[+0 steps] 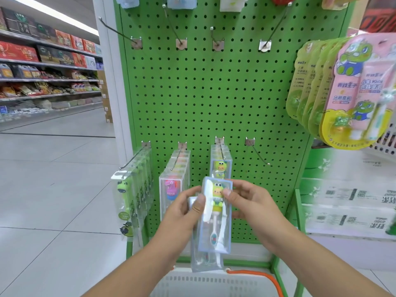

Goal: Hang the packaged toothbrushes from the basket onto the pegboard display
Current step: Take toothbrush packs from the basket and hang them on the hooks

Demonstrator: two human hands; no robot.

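- While both hands hover low in front of the green pegboard (214, 99), a clear-boxed toothbrush pkg (216, 215) w/ a yellow-green cartoon figure sits between them, upright, brush head down; it's just below the third lower hook (220, 150)
- left hand (184, 213): thumb across the pkg's left front edge, fingers curled round behind; it also grips a second clear pkg (203, 260) tucked behind and lower than the first; can't tell exactly how the two are stacked
- right hand (250, 202): thumb tip pinching the front pkg beside the figure's head, other fingers wrapped round the right side & back
- white basket (205, 284) w/ orange handle (267, 279) right under the hands, at bottom edge of view; contents not visible
- lower row of pegs: left hook carries green-character pkgs (132, 200); next carries pink-figure boxes (173, 189); third already has a matching green-figure box (220, 166); fourth hook (258, 154) is bare
- upper row: four long hooks (120, 32) sticking out, bare
- right side: bunch of pink/yellow-green blister cards (342, 93) hanging close to the camera, blurry
- left bkgd: store shelves (47, 67) w/ boxed goods; pale tiled floor (53, 189)
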